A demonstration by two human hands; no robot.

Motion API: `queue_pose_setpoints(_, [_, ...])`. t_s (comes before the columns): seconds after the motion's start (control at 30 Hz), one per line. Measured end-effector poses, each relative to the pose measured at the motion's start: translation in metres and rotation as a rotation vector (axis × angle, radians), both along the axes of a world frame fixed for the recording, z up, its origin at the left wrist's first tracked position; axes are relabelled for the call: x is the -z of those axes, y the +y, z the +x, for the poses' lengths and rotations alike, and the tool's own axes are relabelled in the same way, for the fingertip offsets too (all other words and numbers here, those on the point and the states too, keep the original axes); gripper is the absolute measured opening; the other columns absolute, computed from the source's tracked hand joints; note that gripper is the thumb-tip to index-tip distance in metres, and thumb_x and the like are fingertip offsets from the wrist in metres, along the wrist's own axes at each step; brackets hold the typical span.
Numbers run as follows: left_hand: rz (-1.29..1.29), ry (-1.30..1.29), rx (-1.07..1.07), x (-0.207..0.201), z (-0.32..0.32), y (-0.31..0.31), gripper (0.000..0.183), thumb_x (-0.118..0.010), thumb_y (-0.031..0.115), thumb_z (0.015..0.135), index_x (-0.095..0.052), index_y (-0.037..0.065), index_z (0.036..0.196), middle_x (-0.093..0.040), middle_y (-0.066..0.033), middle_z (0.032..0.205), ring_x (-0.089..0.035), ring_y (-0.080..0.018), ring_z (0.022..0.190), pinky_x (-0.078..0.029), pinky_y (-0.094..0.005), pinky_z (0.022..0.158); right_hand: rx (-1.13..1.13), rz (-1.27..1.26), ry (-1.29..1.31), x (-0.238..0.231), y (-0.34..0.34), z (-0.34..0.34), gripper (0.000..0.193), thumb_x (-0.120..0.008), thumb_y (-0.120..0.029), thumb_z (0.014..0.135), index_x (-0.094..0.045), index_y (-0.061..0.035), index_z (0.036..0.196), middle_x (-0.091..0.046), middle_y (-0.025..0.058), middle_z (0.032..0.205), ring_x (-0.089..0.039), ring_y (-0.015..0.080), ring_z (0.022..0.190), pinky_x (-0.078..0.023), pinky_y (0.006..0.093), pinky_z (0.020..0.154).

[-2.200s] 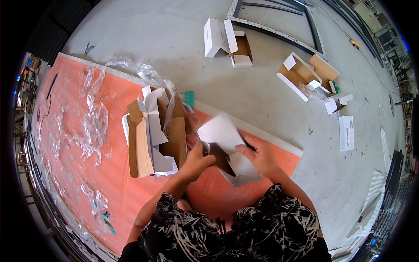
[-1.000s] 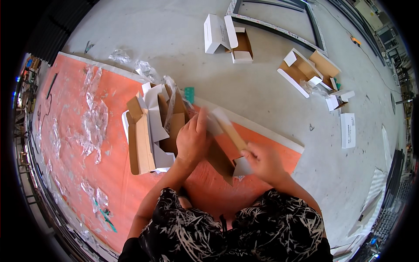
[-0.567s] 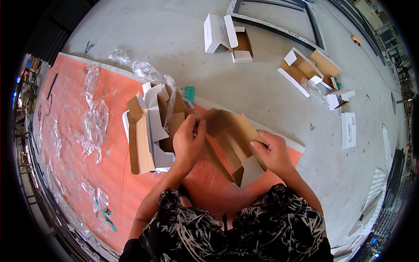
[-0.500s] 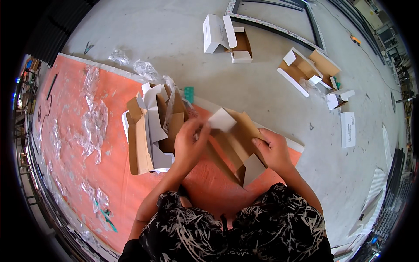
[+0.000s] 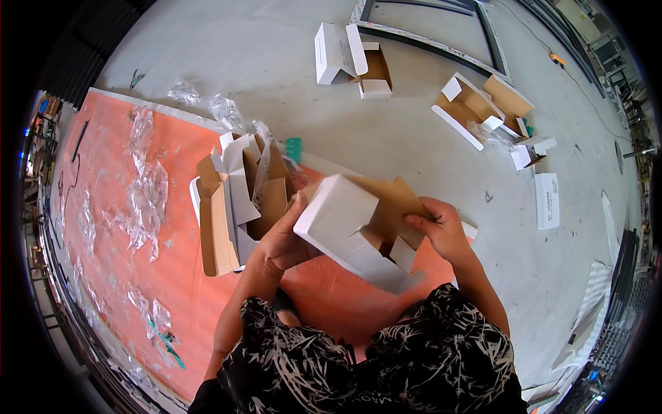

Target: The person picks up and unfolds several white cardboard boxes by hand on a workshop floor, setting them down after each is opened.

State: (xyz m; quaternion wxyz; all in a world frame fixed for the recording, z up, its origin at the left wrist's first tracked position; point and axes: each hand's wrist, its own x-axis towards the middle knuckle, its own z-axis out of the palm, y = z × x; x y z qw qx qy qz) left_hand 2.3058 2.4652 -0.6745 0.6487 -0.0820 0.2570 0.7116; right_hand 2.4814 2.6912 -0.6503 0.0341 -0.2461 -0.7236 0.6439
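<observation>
Over the orange sheet (image 5: 189,297) on the floor, we've got an opened white carton (image 5: 338,215) up in the air between both hands, brown inside showing and tipped toward us. Our left hand (image 5: 279,243) has the left end: fingers curled in close against the white outside, though some are tucked behind the cardboard so we can't see exactly how they sit. Looks like that side takes most of the weight. Our right hand (image 5: 441,224) pinches a brown panel on the far right, thumb on the inner face and the other fingers behind it, barely any gap, just cardboard between. Holding opposite ends probably keeps a floppy, half-folded box from sagging. Its lower right corner is blurry, so no idea what that flap is doing.

Just left of it there's a bunch of opened cartons (image 5: 219,238) crammed side by side, likely so they prop each other up. A clear plastic strip (image 5: 262,176) drapes over them, and a teal piece (image 5: 294,150) lies just beyond. More crumpled plastic (image 5: 153,190) is scattered farther left, with no order we can spot. Out on the concrete, another open carton (image 5: 376,76) sits near a dark frame (image 5: 431,50).
</observation>
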Motion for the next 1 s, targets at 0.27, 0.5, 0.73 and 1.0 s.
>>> queue_pose_setpoints(0.27, [-0.562, 1.339, -0.199, 0.008, 0.001, 0.012, 0.04, -0.071, 0.011, 0.08, -0.05, 0.001, 0.113, -0.061, -0.0092, 0.102, -0.058, -0.0152, 0.09, -0.046, -0.0273, 0.081, 0.063, -0.119, 0.036, 0.019, -0.01, 0.009, 0.018, -0.061, -0.003, 0.085, -0.063, 0.0032, 0.102, -0.064, 0.0021, 0.084, -0.055, 0.0075, 0.078, -0.045, 0.0237, 0.072])
queue_pose_setpoints(0.5, [-0.648, 2.11, -0.461, -0.008, 0.022, 0.021, 0.034, -0.069, 0.006, 0.077, -0.055, 0.0, 0.107, -0.058, -0.013, 0.097, -0.057, -0.0288, 0.086, -0.048, -0.0351, 0.077, 0.359, 0.139, 0.105, 0.028, -0.018, -0.001, 0.02, -0.059, -0.005, 0.086, -0.061, 0.003, 0.105, -0.066, 0.0066, 0.083, -0.058, 0.0105, 0.075, -0.046, 0.0258, 0.07])
queue_pose_setpoints(0.73, [-0.285, 2.3, -0.201, -0.009, 0.059, 0.039, 0.045, -0.078, 0.008, 0.064, -0.059, 0.005, 0.104, -0.055, -0.0139, 0.108, -0.055, -0.0319, 0.097, -0.047, -0.039, 0.081, 0.433, 0.391, 0.146, 0.024, -0.029, -0.016, 0.021, -0.058, -0.009, 0.089, -0.061, -0.0003, 0.108, -0.065, 0.0141, 0.083, -0.06, 0.0188, 0.07, -0.048, 0.0289, 0.068])
queue_pose_setpoints(1.0, [-0.553, 1.237, -0.145, 0.017, 0.049, 0.051, 0.074, -0.068, 0.005, 0.076, -0.026, -0.001, 0.136, -0.048, -0.0149, 0.127, -0.052, -0.0247, 0.116, -0.045, -0.0348, 0.093, 0.387, 0.473, 0.183, 0.011, -0.049, -0.032, 0.02, -0.057, -0.011, 0.091, -0.061, -0.0008, 0.108, -0.064, 0.0131, 0.08, -0.06, 0.0189, 0.068, -0.047, 0.0283, 0.065])
